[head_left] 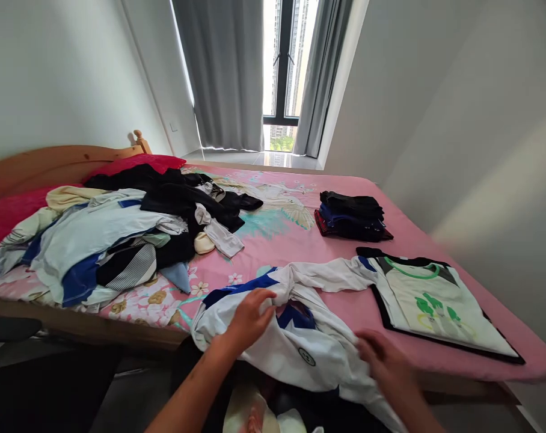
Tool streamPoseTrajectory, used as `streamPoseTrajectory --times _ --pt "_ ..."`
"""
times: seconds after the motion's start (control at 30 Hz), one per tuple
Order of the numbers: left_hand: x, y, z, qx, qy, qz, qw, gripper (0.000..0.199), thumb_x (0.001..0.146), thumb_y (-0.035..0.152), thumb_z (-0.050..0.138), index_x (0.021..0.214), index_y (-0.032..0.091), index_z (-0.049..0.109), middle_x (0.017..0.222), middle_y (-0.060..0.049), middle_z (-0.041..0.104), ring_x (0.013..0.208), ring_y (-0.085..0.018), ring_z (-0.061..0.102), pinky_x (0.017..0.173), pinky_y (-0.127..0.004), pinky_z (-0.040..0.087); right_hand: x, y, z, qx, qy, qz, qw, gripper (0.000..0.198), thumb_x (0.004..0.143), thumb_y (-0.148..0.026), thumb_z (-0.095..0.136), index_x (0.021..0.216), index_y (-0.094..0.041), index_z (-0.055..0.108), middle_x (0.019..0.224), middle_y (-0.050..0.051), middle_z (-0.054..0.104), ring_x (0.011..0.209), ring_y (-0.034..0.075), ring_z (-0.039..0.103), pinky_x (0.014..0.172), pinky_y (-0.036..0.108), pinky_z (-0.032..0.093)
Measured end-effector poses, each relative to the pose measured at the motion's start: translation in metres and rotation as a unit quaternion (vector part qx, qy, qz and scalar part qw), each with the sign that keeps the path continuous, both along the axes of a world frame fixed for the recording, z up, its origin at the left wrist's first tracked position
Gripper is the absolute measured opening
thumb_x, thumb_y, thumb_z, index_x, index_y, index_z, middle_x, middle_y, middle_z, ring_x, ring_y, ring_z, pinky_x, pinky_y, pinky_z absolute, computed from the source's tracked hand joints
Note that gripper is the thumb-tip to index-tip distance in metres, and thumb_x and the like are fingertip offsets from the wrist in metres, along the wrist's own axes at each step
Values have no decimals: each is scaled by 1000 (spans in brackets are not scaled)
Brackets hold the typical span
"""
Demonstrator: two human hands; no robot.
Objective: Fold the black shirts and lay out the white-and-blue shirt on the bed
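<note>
1. Cataloguing from my remote seat: one long-sleeved top, white with blue panels and a round dark badge, rumpled across the near edge of the bed, its lower part hanging over the side toward the wearer of my camera.

2. Handling, by my judgement: light, soft, limp; apt to slump and crease rather than hold a shape; not fragile, probably not slippery.

3. Holds I would favour: shoulder seams or hem corners, both layers caught together between thumb and fingers. A grip on the sleeve alone would leave the body sagging.

4. Hands, two, set apart with the top's body between them. Left hand: over the white cloth, thumb and forefinger parted; whether the hidden fingers grip, I cannot tell. Right hand: blurred, at the opposite edge of the top; I cannot tell whether it pinches cloth.

5. Folded shirt, one: pale, green neckline, green print, flat on black cloth; the outstretched sleeve reaches its side.

6. Dark stack, one: folded layers of black, blue and red, beyond the folded shirt.

7. Loose heap, one: white, blue, black and striped garments, tangled beside red pillows.

8. Containers: none I can make out; the bed bears these lots directly.
</note>
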State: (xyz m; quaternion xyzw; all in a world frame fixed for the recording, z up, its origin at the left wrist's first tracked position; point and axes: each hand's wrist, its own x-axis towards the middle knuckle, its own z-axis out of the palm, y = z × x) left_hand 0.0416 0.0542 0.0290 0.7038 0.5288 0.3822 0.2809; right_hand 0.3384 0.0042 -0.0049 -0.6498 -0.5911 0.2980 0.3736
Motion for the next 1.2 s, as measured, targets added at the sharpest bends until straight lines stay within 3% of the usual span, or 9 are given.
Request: streamPoseTrajectory --times 0.1,0.17,0.3,0.53,0.67,0.8,0.9,1.0,1.2 --pt "37 32 -6 -34 44 -52 997 48 69 16 65 117 23 61 132 -10 53 125 -28 44 107 -43 29 -46 25 0 1 -85 97 992 30 87 -44 45 92 -21 63 93 6 66 87 21 61 77 32 47" --pt "42 52 -18 -87 20 -38 995 56 62 12 69 116 24 63 136 -10 50 130 -32 38 110 -48 22 -73 43 -7 -28 -157 76 984 34 88 -45 41 96 -19 62 98 9 66 90 24 62 77 34 45" --pt "28 76 -34 -150 -56 -39 986 29 72 23 63 100 21 70 114 -8 66 113 -28 55 103 -39 34 -82 58 -26 -63 -198 9 978 26 84 -38 45 89 -19 62 94 9 66 88 24 62 74 31 43" --pt "-18 89 -16 -219 -211 34 952 53 77 54 51 108 12 64 80 -7 69 72 -21 63 65 -30 50 -35 19 -24 -26 187 -12 982 33 72 -52 58 75 -19 61 70 2 59 67 18 53 64 27 44" --pt "-36 91 -13 -189 -255 142 938 52 71 55 57 99 12 63 69 -3 62 62 -16 57 58 -26 45 -21 -8 -8 -48 251 -81 963 37 65 -54 64 71 -18 62 65 1 55 62 16 48 59 26 43" --pt "-22 50 -10 -113 -259 231 931 37 72 54 58 75 18 57 64 2 52 61 -12 47 58 -22 38 -25 -24 3 -37 256 -67 964 33 68 -51 63 70 -18 62 64 2 57 61 16 50 57 25 45" --pt "7 -11 -5 -156 -206 121 958 46 78 58 51 54 18 46 52 4 41 53 -11 38 53 -23 32 -41 -31 0 8 222 -45 974 30 72 -48 63 74 -19 64 74 4 62 69 18 57 64 25 48" --pt "38 -68 -5 -270 -121 -40 954 41 81 53 53 64 15 56 59 2 49 57 -11 40 54 -23 31 -68 -40 -6 37 186 22 982 23 78 -43 60 80 -20 66 84 5 65 78 19 61 71 25 50" --pt "52 -107 -44 -356 -320 -10 878 59 72 59 59 111 14 56 82 -2 57 68 -14 48 59 -23 40 -88 -46 12 -18 130 235 963 30 88 -40 46 89 -20 69 85 6 68 76 18 62 68 25 49"
